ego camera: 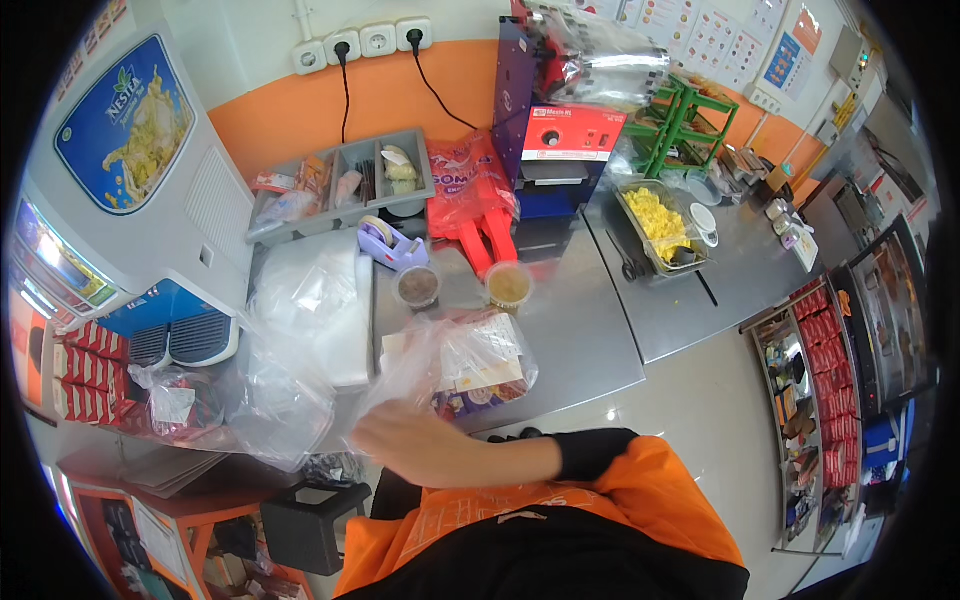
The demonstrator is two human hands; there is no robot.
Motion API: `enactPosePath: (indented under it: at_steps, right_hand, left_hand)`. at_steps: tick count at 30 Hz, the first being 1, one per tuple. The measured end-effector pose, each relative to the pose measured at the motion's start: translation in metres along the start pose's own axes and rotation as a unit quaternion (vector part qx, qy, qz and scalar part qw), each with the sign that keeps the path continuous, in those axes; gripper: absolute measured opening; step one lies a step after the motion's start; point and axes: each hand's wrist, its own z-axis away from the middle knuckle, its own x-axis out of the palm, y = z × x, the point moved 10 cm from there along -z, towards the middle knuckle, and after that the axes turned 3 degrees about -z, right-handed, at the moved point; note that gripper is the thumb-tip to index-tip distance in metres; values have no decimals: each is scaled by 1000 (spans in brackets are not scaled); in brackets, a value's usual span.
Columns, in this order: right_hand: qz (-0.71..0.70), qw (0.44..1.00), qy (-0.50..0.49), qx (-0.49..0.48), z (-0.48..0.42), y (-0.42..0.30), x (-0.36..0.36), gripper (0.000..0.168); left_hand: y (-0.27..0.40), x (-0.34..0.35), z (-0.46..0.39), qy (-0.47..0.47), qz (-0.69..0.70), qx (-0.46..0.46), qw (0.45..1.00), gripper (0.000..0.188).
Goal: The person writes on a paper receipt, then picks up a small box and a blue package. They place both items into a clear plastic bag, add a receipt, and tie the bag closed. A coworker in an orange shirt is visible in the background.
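Note:
My right hand (397, 442), slightly blurred, reaches across my body to the left. It is at the gathered end of a clear plastic bag (420, 352), whose film runs up to it; my fingertips are hidden behind the hand. Inside the bag lies a box with a printed purple side (487, 397) and a paper slip with writing (484, 352) on top. My left hand is out of view. Just beyond the bag stand two lidded plastic cups, one with dark brown contents (418, 288) and one with yellowish contents (510, 285).
A stack of clear plastic bags (315, 300) lies left of the cups, beside a purple tape dispenser (394, 244). Behind are a grey divided tray (345, 180), red bags (469, 180) and a cup sealing machine (559, 135). Scissors (628, 262) lie near a yellow food container (660, 225).

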Motion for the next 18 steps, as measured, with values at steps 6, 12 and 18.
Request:
enactPosePath:
  at_steps: [6,12,18]
  right_hand:
    - [50,927,57,366,71,148,-79,58]
    - [-139,946,77,284,54,205,-26,42]
    - [-210,960,16,185,46,120,-39,61]
  left_hand:
    - [-7,20,-21,-53,67,-32,996,72]
    - [-34,29,-4,-191,131,-109,967,55]
    - [-47,25,-27,-67,163,-59,983,52]
